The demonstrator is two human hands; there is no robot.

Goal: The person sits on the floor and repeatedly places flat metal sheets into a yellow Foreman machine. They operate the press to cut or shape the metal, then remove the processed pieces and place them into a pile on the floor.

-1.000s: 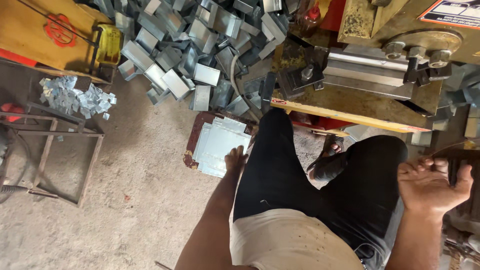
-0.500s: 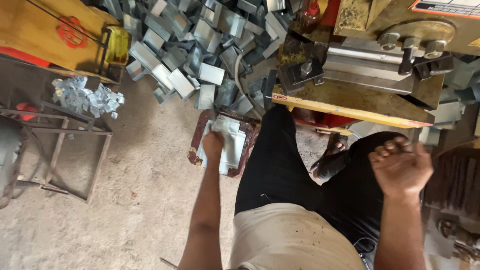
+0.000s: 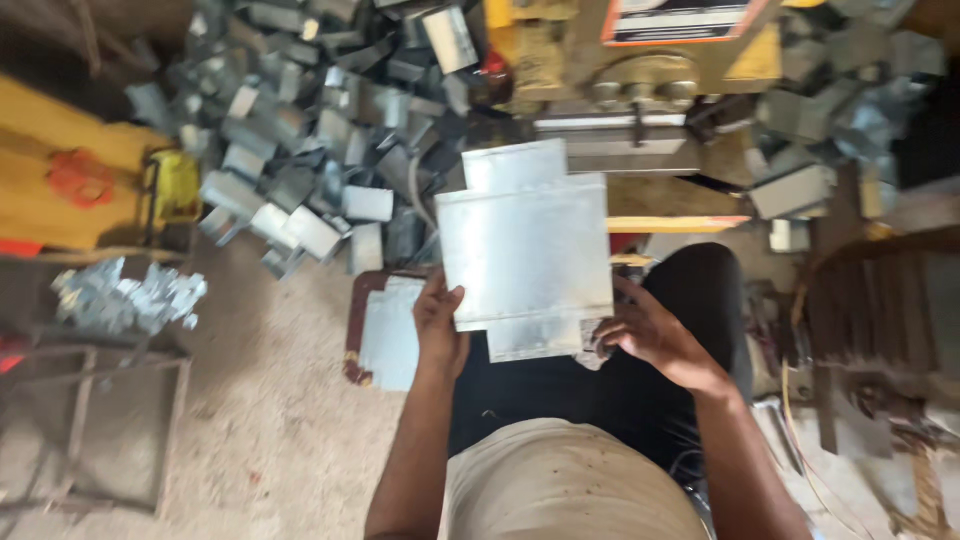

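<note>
Now gripping a cross-shaped metal sheet [image 3: 525, 250] with both hands over the lap, in front of the yellow press [image 3: 620, 70]. Left hand [image 3: 440, 325] clamped on the sheet's lower left edge, thumb on top, fingers curled beneath. Right hand [image 3: 650, 335] pinching the lower right corner, fingers closed around it. Below left, a stack of flat sheets [image 3: 390, 335] on the floor; beyond, a heap of bent pieces [image 3: 300, 150].

Sheet metal, dull sheen
Smooth grey metal sheet [image 3: 525, 250]; matt metal pieces piled [image 3: 300, 150]; floor [image 3: 270, 430] seen rough, dusty; painted yellow machine [image 3: 640, 60].
</note>
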